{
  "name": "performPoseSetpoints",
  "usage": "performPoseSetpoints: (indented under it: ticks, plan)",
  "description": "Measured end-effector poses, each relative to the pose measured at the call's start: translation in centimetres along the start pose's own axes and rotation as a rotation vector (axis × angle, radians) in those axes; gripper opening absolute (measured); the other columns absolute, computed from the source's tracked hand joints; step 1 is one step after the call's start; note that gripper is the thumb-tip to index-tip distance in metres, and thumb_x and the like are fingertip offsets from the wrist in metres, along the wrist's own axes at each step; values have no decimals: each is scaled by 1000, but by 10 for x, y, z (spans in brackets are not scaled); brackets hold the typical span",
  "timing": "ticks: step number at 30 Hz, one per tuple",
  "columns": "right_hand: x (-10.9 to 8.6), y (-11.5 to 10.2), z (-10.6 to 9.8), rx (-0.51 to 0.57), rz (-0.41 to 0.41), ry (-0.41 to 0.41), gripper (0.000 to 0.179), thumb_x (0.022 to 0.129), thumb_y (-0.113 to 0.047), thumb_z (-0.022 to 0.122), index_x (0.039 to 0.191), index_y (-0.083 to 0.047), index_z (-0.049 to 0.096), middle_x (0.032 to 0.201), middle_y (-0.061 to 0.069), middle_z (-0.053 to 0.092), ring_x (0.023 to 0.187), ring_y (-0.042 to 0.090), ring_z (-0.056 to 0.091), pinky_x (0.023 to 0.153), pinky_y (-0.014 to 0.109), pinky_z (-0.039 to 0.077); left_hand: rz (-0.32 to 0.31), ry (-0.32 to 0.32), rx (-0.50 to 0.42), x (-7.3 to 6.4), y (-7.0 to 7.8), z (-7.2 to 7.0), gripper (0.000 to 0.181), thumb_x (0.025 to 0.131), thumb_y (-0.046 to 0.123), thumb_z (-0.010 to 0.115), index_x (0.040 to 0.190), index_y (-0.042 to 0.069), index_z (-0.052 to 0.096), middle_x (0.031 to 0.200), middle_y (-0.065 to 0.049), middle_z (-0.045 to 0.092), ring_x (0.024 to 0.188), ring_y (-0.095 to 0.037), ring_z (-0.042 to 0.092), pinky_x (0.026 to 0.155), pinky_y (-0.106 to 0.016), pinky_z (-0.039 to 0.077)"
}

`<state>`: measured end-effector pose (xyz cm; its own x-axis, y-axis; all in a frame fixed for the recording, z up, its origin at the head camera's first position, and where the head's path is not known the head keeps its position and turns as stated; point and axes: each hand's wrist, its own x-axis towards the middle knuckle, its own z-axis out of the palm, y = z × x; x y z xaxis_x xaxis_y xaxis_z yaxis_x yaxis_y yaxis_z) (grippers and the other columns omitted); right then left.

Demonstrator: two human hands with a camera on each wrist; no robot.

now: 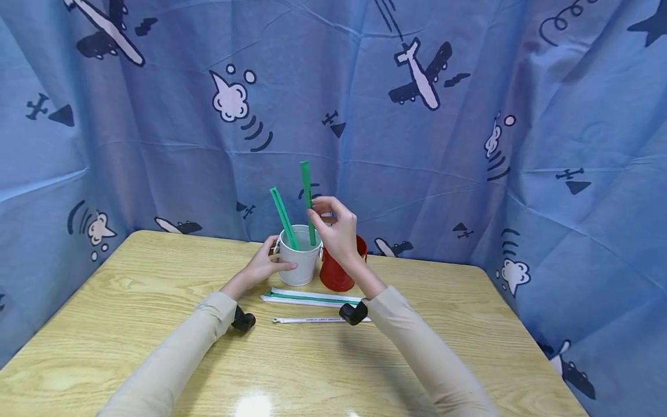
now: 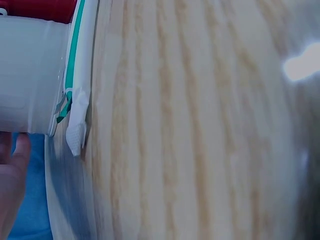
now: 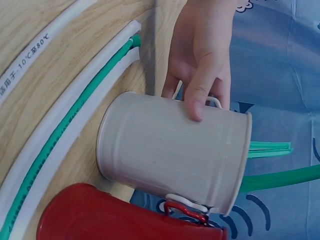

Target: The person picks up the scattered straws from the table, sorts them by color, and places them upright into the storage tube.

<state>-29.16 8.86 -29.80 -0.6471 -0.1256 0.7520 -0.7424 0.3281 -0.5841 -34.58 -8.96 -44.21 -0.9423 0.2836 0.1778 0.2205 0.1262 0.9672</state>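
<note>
The left grip clasps the one white bucket at nine o'clock, thumb across its front. Inside, green straws, one or two, uncountable, lean toward eleven. One near-upright green straw, pinched by the right grip, ends within the mouth. On the worktop, toward five, lie three white-wrapped straws and one green-wrapped straw; one red bucket stands at four.

Left sleeve and right sleeve, lower edge of the head view, either side of centre: plain beige, long, lightly creased. Left wrist unit and right wrist unit: black, compact, rounded. Left hand, right hand: bare.
</note>
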Motion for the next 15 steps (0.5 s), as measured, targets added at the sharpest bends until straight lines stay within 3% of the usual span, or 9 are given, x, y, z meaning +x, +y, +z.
performPoseSetpoints:
  ticks: [2, 9, 15]
  plan:
    - [0, 3, 2, 5, 14, -12, 19, 87, 1, 66, 104, 8, 64, 94, 24, 69, 83, 34, 67, 75, 44, 60, 7, -6, -1, 0, 0, 0, 80, 83, 8, 74, 145, 5, 24, 148, -22, 31, 138, -43, 32, 116, -52, 31]
    - [1, 50, 16, 16, 137, -73, 21, 88, -10, 69, 107, -2, 67, 98, 17, 71, 87, 27, 68, 81, 39, 60, 18, -9, -3, 0, 0, 0, 80, 83, 7, 73, 146, 4, 24, 147, -22, 32, 137, -43, 33, 116, -52, 31]
    - [-4, 57, 19, -12, 236, -121, 20, 88, -13, 69, 107, -6, 68, 98, 13, 72, 87, 23, 68, 83, 34, 59, 7, -10, -13, 0, 1, 0, 81, 84, 6, 72, 147, 3, 22, 148, -24, 30, 138, -43, 32, 116, -52, 30]
